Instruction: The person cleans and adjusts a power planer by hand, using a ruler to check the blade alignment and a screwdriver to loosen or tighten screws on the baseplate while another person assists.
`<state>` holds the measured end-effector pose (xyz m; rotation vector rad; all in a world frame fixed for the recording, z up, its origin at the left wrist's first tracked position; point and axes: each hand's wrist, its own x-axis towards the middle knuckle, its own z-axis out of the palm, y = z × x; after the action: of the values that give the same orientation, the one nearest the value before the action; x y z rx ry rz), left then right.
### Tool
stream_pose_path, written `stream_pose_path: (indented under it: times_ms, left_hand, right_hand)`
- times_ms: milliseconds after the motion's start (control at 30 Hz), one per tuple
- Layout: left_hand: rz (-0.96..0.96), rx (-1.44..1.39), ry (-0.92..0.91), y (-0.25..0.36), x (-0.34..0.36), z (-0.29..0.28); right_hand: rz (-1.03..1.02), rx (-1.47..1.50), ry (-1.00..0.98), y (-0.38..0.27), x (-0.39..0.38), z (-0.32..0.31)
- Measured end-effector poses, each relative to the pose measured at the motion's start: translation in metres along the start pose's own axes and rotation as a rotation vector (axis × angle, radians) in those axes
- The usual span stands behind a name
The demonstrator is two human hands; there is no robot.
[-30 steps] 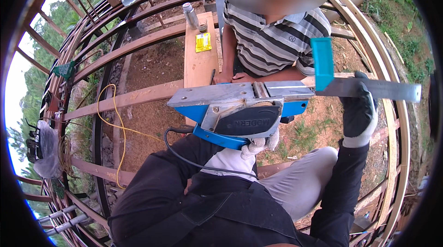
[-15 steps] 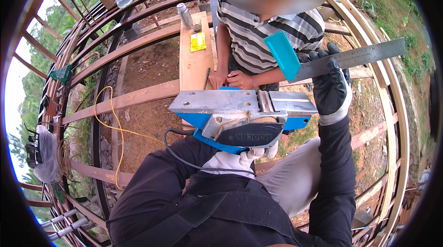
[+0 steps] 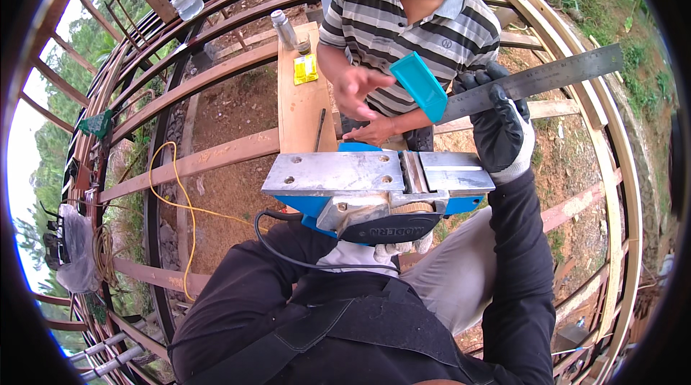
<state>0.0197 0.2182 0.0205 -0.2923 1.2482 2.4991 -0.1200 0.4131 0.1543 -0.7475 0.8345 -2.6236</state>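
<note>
My right hand (image 3: pixel 502 122), in a black-and-white work glove, grips a try square near where its metal blade (image 3: pixel 551 83) meets the turquoise handle (image 3: pixel 419 83). The square is raised, with the blade slanting up to the right. An electric planer (image 3: pixel 338 171), blue with a black cover, lies upside down before me, its flat metal sole facing up. My left hand (image 3: pixel 404 247) holds it from underneath; only whitish gloved fingers show below the black cover, the rest is hidden. A dark cord (image 3: pixel 266 241) loops from the planer across my lap.
Opposite me sits a person in a striped shirt (image 3: pixel 414 39), one hand (image 3: pixel 360 91) lifted. A wooden plank (image 3: pixel 299 115) bears a metal flask (image 3: pixel 283 29), a glass, a yellow packet (image 3: pixel 305 68) and a dark pencil-like stick. Wooden beams (image 3: pixel 194 158) span bare ground; a yellow cord (image 3: pixel 193 230) hangs left.
The other person has lifted one hand toward the square. The square and my right hand have shifted slightly left in view. The planer stays nearly in place, its sole tilted more toward view.
</note>
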Motion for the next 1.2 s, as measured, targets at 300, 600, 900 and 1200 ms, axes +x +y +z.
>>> stream_pose_path:
  times_ms: [300, 600, 900, 1200]
  left_hand:
    - [0.011, -0.012, 0.012, 0.000, -0.007, 0.000]
    - [0.053, 0.002, -0.007, 0.015, 0.015, 0.011]
    - [0.085, 0.013, 0.005, 0.025, 0.040, 0.026]
    - [0.339, -0.052, 0.175, 0.074, -0.018, 0.002]
  right_hand:
    - [0.042, 0.001, -0.019, 0.009, 0.011, -0.011]
    - [0.218, -0.510, -0.129, -0.008, -0.051, -0.015]
    - [0.031, -0.324, 0.218, 0.007, -0.079, 0.016]
    - [-0.102, -0.211, 0.369, 0.009, -0.098, -0.002]
